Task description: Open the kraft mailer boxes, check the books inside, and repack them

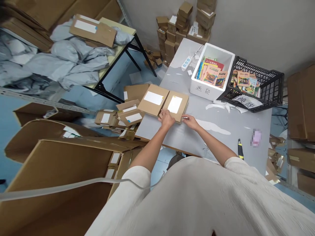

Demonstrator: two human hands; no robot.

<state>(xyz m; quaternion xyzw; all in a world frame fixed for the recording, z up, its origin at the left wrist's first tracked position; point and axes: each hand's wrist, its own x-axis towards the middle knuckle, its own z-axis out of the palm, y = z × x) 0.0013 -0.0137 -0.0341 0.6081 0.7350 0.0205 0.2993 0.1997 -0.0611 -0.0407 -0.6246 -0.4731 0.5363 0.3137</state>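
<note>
Two flat brown cardboard parcels with white labels lie side by side on the grey table [216,137]. My left hand [166,119] grips the near edge of the right parcel [176,105], fingers curled on it. My right hand [190,122] pinches the same parcel's near right corner. The left parcel [153,99] lies untouched beside it, partly over the table's left edge.
A white foam box [212,70] and a black plastic crate [258,86] of colourful booklets stand at the table's far side, with a power strip [186,63]. A yellow-black cutter [239,147] lies near right. More parcels [123,118] and big cartons [56,170] fill the floor left.
</note>
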